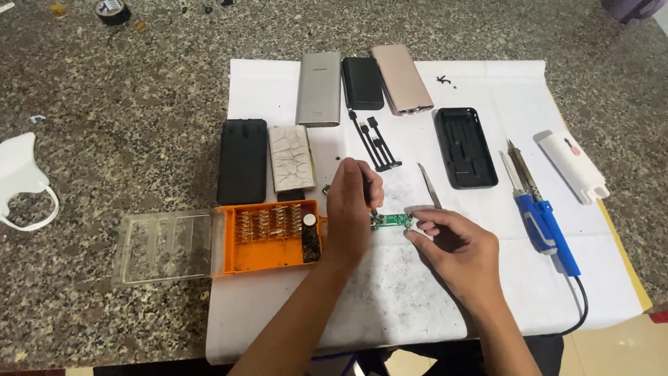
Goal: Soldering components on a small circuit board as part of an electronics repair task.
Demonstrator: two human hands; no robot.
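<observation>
My left hand (351, 205) is closed around a small screwdriver (371, 202), tip down on a little green circuit board (391, 221) that lies on the white sheet (390, 306). My right hand (456, 247) pinches the board's right end with its fingertips and holds it flat. Just beyond my right fingers lie metal tweezers (429, 184).
An orange bit case (271, 240) with its clear lid (167, 245) open sits left of my left hand. Several power banks and shells lie at the back: grey (319, 88), black (362, 83), pink (401, 79), black (242, 161), an open black shell (465, 147). Blue soldering irons (541, 216) rest at right.
</observation>
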